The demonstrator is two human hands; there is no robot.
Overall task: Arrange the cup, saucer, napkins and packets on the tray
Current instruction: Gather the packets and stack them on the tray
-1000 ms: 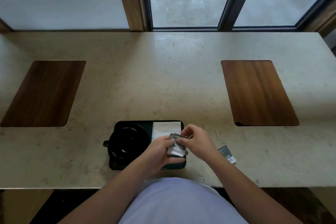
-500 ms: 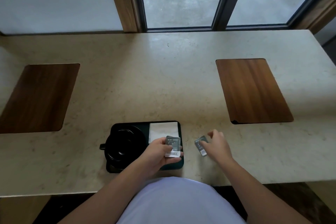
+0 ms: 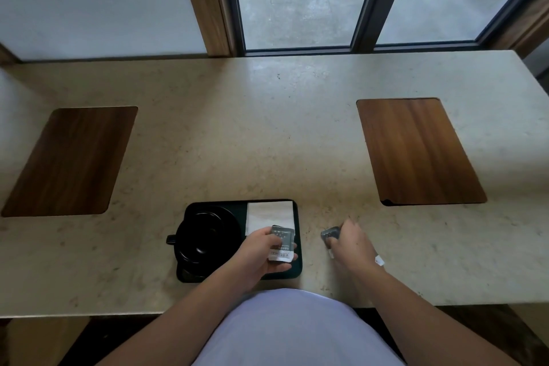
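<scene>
Surface (image 3: pixel 267 134): pale speckled stone, running the full width below a window; two dark wood inlays (image 3: pixel 416 151) set flush in it, one far left, one far right.
Tray (image 3: pixel 298 264): black, rectangular with rounded corners, near the front edge of the surface, just left of centre.
Saucer (image 3: pixel 228 218): black, fills the left half of the tray.
Cup (image 3: pixel 202 236): black, sits on the saucer, handle pointing left past the tray's rim.
Napkins (image 3: pixel 269 215): white folded square in the tray's back right corner, near edge covered by the left hand's packet.
Left hand (image 3: pixel 258 252): over the tray's right half, thumb and fingers pinching a grey-and-white packet (image 3: pixel 281 244); printed text on its white lower band, too small to read.
Right hand (image 3: pixel 350 242): on the bare surface right of the tray, fingers curled onto a second grey packet (image 3: pixel 329 234) lying there; whether it is lifted cannot be told.
</scene>
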